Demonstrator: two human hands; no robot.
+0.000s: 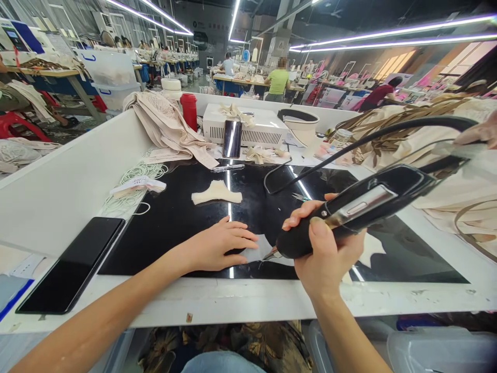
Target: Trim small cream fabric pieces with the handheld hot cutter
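My left hand [221, 244] lies nearly flat on the glossy black board [178, 228], its fingers stretched out over the edge of a small white fabric piece [261, 247]. In my right hand [330, 254] is a thick black corded hand tool [361, 202] with a silver panel and a narrow pointed metal tip. That tip touches or nearly touches the white fabric beside my left fingertips. A cream curved fabric piece [216, 192] sits on the board beyond my left hand. Another cream piece [373, 250] is partly hidden behind my right hand.
A black phone [72, 264] lies at left, near pale green cord [134, 176]. At the back are folded beige fabric [166, 122], a red cylinder [189, 111], a white vented box [248, 129] and a second phone [232, 139]. Small scissors [300, 197] lie near the tool's black cable [334, 155].
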